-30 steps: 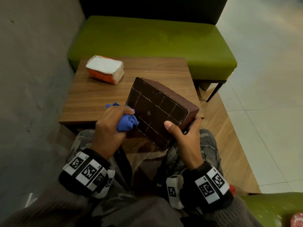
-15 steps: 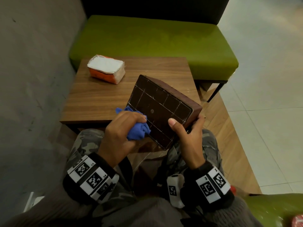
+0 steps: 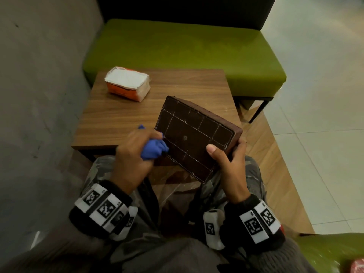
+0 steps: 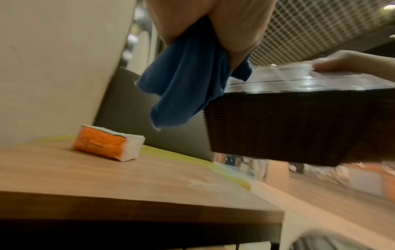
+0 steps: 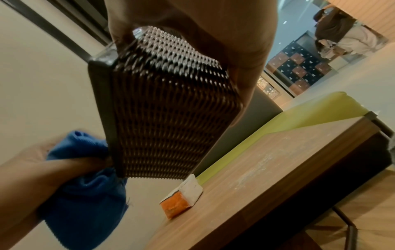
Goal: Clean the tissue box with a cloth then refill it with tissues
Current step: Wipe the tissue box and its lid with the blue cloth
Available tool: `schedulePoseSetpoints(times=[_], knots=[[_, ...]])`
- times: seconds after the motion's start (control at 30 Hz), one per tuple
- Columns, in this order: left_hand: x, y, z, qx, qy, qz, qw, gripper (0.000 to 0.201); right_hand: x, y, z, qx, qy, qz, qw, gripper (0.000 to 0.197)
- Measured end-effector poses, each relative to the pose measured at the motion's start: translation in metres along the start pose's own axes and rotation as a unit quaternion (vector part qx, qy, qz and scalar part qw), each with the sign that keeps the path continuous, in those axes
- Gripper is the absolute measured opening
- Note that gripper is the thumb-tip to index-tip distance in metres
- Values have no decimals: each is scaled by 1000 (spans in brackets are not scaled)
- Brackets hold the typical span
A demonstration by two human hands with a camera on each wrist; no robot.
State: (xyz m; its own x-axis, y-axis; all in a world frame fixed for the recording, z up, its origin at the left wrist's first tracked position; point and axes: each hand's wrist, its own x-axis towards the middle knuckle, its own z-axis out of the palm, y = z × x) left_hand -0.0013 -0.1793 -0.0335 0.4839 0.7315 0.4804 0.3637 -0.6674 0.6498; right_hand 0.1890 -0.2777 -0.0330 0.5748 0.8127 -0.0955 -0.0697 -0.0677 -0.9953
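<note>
I'm wiping: left hand [image 3: 134, 154] grips cloth [image 3: 154, 150] against the tissue box [image 3: 195, 138], right hand [image 3: 232, 164] clutching its corner; next, sweep across.

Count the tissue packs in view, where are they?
1. The orange-and-white tissue pack lies on the far left part of the wooden table, apart from the tissue box held in the hands. None other shows; the box's inside is hidden.
</note>
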Motion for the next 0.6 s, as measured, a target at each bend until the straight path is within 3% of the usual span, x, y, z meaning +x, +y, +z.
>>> schedulePoseSetpoints(times=[0.07,0.2,0.4,0.5,0.6], knots=[[7,-10,-6,-2,41,-23,999,28,-1,-1,-1,14,-5,1,1000,88],[-3,-3,-1,10,-13,26,1000,28,0,0,-1,5,-3,-2,1000,91],[-2,-11,-2,-1,29,3,1000,24,-2,3,2,-20,-7,-15,1000,74],[-13,-13,0,7,10,10,1000,29,-1,2,1,-20,-7,-23,1000,72],[-10,-17,-5,4,34,9,999,26,-2,4,2,-26,-13,-18,999,72]])
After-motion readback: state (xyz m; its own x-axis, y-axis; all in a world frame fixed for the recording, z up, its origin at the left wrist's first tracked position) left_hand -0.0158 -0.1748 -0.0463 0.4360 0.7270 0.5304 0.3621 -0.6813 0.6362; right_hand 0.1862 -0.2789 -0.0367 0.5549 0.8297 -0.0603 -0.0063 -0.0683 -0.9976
